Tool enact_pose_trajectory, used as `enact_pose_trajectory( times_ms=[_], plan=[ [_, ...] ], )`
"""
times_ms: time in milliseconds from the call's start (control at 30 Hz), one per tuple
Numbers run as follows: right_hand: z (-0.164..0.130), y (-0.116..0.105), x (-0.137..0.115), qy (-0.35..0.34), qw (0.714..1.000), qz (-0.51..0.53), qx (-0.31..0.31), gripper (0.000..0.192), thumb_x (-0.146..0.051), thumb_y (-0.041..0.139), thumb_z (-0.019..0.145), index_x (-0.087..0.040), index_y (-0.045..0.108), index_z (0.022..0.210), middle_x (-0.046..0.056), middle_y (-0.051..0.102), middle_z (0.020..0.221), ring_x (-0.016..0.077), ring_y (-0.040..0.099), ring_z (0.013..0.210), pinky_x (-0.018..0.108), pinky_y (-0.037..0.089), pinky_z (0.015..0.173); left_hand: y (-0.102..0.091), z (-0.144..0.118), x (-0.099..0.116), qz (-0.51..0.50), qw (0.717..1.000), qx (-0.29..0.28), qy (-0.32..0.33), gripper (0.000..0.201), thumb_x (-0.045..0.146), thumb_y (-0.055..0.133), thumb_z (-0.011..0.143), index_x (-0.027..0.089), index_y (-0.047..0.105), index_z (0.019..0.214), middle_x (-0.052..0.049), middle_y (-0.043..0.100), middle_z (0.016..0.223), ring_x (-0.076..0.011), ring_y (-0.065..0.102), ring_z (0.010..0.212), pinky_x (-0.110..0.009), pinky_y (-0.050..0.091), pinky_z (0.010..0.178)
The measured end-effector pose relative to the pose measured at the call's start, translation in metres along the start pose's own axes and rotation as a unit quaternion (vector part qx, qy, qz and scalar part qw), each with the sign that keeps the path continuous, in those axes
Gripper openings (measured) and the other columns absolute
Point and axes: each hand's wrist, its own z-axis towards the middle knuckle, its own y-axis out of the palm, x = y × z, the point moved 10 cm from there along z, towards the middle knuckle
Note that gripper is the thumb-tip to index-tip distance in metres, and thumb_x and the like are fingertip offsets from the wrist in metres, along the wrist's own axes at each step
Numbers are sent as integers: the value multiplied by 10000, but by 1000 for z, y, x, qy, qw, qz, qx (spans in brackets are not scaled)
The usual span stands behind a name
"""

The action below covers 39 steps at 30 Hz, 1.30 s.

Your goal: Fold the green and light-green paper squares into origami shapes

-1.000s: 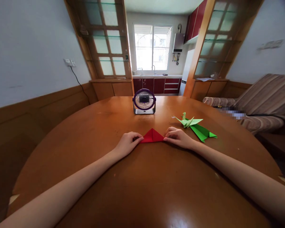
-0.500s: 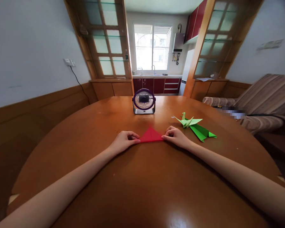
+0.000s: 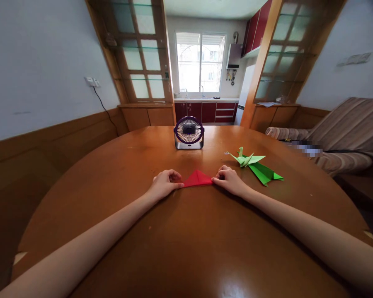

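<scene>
A red paper folded into a flat triangle (image 3: pixel 198 179) lies on the round wooden table (image 3: pixel 186 248), its peak pointing away from me. My left hand (image 3: pixel 165 184) pinches its left corner with curled fingers. My right hand (image 3: pixel 230 180) pinches the right corner in the same way. Both forearms rest stretched across the table.
A small purple desk fan (image 3: pixel 189 132) stands beyond the red paper. Two green folded paper figures (image 3: pixel 255 165) lie to the right of my right hand. A striped sofa (image 3: pixel 345 132) is at the right, a wood-panelled wall at the left.
The red triangle has narrowed a little as both hands crept inward along its bottom edge. Fan and green figures have stayed put.
</scene>
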Motion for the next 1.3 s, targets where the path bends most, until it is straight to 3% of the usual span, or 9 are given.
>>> enact_pose_trajectory(
  times_ms=[100, 167, 300, 433, 700, 1067, 1300],
  plan=[
    [1, 0, 0, 8, 1000, -6, -1, 250, -322, 625, 821, -160, 631, 629, 54, 591, 833, 169, 551, 765, 311, 405, 745, -2, -5, 30, 75, 991, 18, 111, 305, 282, 683, 774, 204, 670, 1069, -84, 638, 1194, -257, 567, 1144, -423, 423, 1005],
    [1, 0, 0, 13, 1000, -9, 0, 242, -312, 628, 817, -160, 633, 629, 55, 593, 832, 166, 550, 756, 308, 406, 736, 8, -13, 58, 128, 971, 15, 201, 321, 275, 540, 893, 211, 622, 1198, -86, 534, 1365, -245, 464, 1285, -435, 347, 1091],
    [1, 0, -2, 8, 1000, -12, 2, 228, -307, 635, 815, -158, 640, 642, 57, 597, 819, 169, 551, 758, 307, 406, 726, 59, -29, 93, 221, 914, -95, 327, 508, 432, 371, 990, 152, 440, 1409, -112, 352, 1525, -231, 249, 1439, -415, 150, 1197],
    [1, -1, -2, 5, 1000, -13, 8, 227, -291, 635, 810, -162, 627, 624, 51, 596, 802, 162, 548, 745, 297, 403, 713, 93, -28, 87, 255, 895, -196, 310, 713, 590, 244, 975, 112, 248, 1505, -135, 223, 1568, -241, 163, 1464, -389, 131, 1198],
    [0, -2, 0, -2, 999, -32, 23, 172, -292, 648, 809, -163, 626, 696, 49, 597, 817, 173, 552, 765, 299, 403, 723, 95, -25, 76, 244, 904, -235, 261, 772, 629, 168, 964, 95, 186, 1521, -125, 131, 1586, -237, 86, 1476, -372, 119, 1194],
    [0, 0, 2, -26, 1000, 2, 18, 160, -262, 634, 831, -162, 631, 705, 49, 613, 836, 176, 563, 796, 309, 410, 742, 94, -19, 76, 212, 913, -232, 261, 646, 547, 200, 998, 154, 262, 1507, -87, 183, 1580, -207, 124, 1471, -373, 122, 1202],
    [-7, -6, -16, -81, 997, 0, 4, 137, -233, 615, 849, -156, 654, 741, 53, 618, 802, 173, 555, 766, 301, 436, 711, 86, -11, 79, 170, 927, -197, 269, 520, 448, 225, 1020, 197, 467, 1406, -56, 392, 1507, -180, 312, 1416, -359, 240, 1175]
  ],
)
